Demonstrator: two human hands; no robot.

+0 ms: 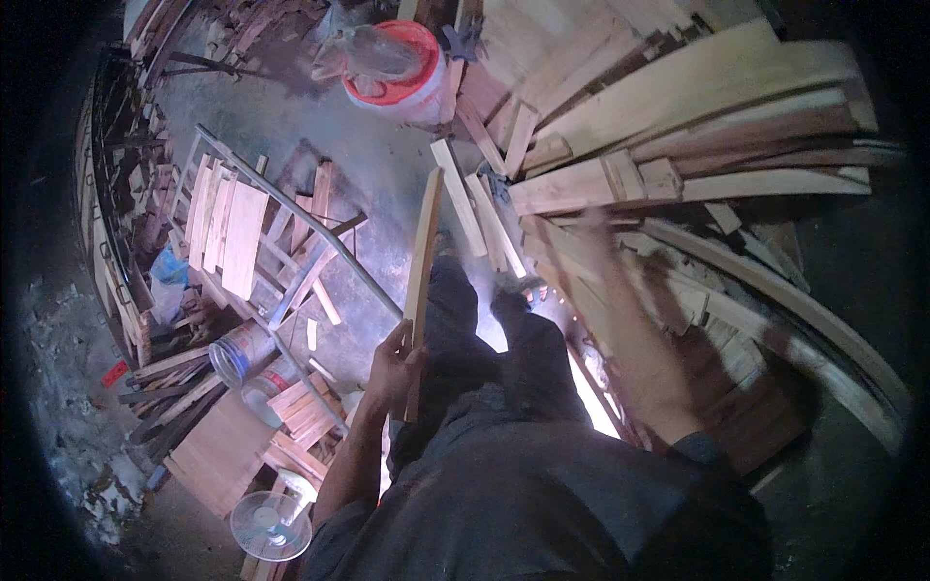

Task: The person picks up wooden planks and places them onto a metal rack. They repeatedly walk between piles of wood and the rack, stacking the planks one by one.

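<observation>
My left hand (pixel 392 368) is closed around the lower part of a long, narrow wooden strip (pixel 423 254). The strip stands up and away from me, its far end near other loose strips (pixel 459 198) on the floor. My right arm reaches forward over the lumber on the right. My right hand (pixel 593 242) is smeared by motion, so its fingers cannot be made out. It is nearest to a pile of light boards (pixel 562 197), and whether it touches them is unclear.
Long curved planks (pixel 775 281) fan out at the right. A white bucket with a red rim (pixel 426 97) stands ahead. Left of me, a metal tube frame (pixel 291 205) surrounds stacked wood pieces (pixel 244 237). A metal can (pixel 242 353) and a round clear disc (pixel 271 526) are nearer.
</observation>
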